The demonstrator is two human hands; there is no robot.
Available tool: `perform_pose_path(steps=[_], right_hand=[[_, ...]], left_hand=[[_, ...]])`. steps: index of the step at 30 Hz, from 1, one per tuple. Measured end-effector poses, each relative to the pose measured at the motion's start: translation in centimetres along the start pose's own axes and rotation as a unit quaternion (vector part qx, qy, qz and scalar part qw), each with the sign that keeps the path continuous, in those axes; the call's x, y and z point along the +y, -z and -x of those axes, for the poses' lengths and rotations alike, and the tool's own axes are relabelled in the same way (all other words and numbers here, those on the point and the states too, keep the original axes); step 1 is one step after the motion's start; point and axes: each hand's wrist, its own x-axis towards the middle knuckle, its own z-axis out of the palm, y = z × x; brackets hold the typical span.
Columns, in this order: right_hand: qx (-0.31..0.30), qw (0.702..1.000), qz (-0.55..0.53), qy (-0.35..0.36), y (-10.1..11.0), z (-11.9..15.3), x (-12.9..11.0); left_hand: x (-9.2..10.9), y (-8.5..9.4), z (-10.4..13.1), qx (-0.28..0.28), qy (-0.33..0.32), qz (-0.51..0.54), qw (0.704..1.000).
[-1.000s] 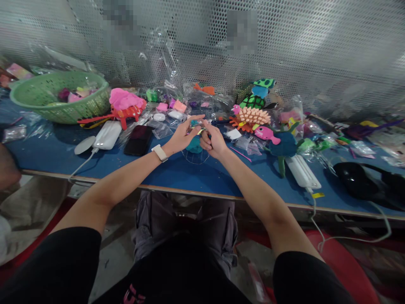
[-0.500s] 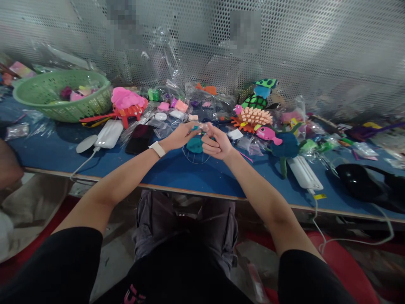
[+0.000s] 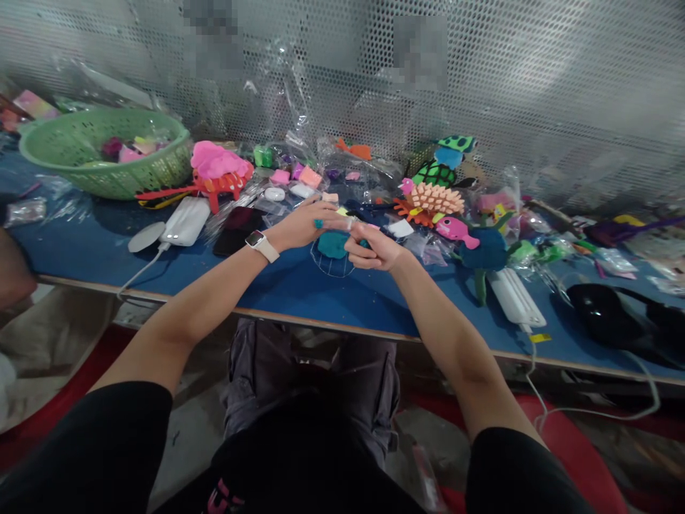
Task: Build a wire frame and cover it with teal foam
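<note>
Both hands meet over the middle of the blue table. My left hand (image 3: 305,223) reaches in from the left, a small lump of teal modelling clay (image 3: 318,224) pinched at its thumb. Its outstretched fingers touch my right hand (image 3: 377,248), which is curled closed with a bit of teal showing among the fingers. Thumb and forefinger of the right hand press at the left fingertips; what lies between them is too small to make out. Below lies a flat teal clay piece (image 3: 332,245) on a clear round sheet or disc with thin pale lines (image 3: 332,273).
A green basket (image 3: 101,178) stands at the left, near a pink-and-red clay figure (image 3: 220,171) and a phone (image 3: 235,230). Right of my hands are a spiky clay figure (image 3: 434,200), a pink fish (image 3: 454,230) and a white power bank (image 3: 516,298). A perforated metal panel (image 3: 332,64) rises behind.
My left wrist has turned, so the watch face now shows. The left fingers have stretched toward my right hand, and the teal lump now shows farther left. My right hand has lowered slightly.
</note>
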Motion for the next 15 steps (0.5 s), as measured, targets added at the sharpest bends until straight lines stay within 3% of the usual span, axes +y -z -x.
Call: perform_pose_path(steps=[4, 9, 15], right_hand=[[0.020, 1.000, 0.001, 0.025, -0.1, -0.1, 0.1], [0.011, 0.998, -0.041, 0.052, -0.1, -0.3, 0.2], [0.071, 0.995, -0.065, -0.015, -0.6, -0.4, 0.3]], left_hand=[[0.1, 0.5, -0.1, -0.024, -0.006, -0.019, 1.000], [0.8, 0.4, -0.5, -0.015, -0.010, -0.026, 0.999], [1.0, 0.8, -0.3, 0.008, -0.008, -0.024, 1.000]])
